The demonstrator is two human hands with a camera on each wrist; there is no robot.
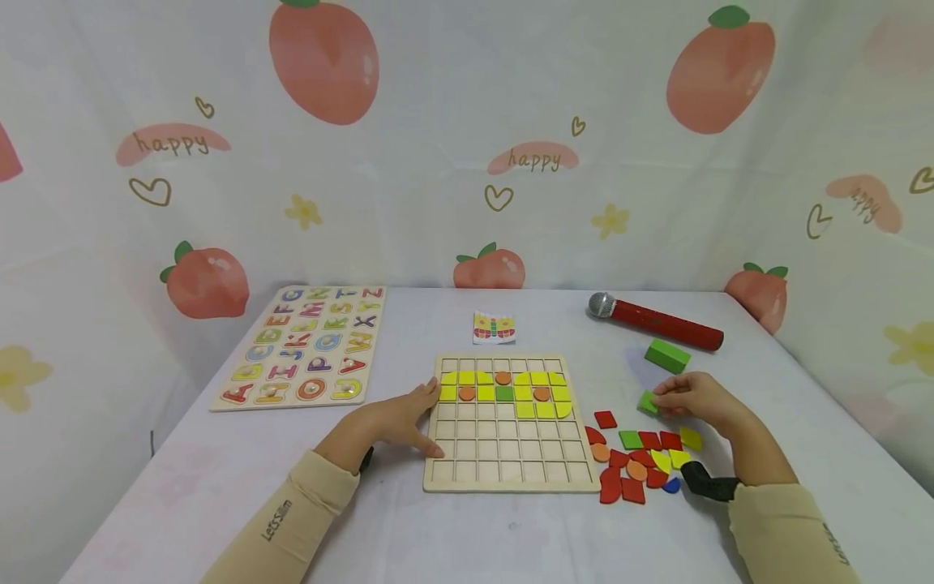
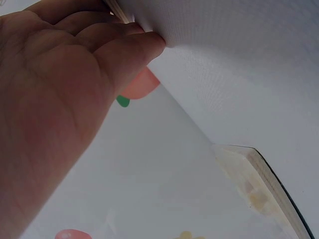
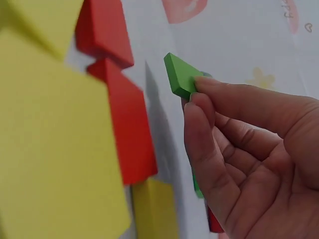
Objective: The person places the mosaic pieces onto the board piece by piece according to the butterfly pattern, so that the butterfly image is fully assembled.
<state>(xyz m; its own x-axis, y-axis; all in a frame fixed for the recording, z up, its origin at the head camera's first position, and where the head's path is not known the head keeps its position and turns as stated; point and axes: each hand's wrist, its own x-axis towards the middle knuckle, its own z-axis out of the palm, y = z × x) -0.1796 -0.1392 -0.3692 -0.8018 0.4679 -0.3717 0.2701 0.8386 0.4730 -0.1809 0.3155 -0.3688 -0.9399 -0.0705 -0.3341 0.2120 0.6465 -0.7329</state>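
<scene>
In the head view a wooden grid board point(image 1: 496, 450) lies mid-table, its upper rows partly filled with yellow, orange and green pieces. My left hand point(image 1: 397, 418) rests at the board's left edge, thumb and fingers spread along it. My right hand point(image 1: 704, 399) pinches a green square tile point(image 3: 182, 75) between thumb and fingertips, just above the loose pieces. Those red, yellow, orange, green and blue pieces lie right of the board, among them a red square point(image 1: 633, 491). A small picture card point(image 1: 494, 328) with a butterfly pattern lies behind the board.
An alphabet puzzle board point(image 1: 299, 345) lies at the back left. Toward the back right are a red microphone point(image 1: 664, 324) and a green block point(image 1: 667, 355). A patterned cloth point(image 1: 438, 97) hangs behind the table.
</scene>
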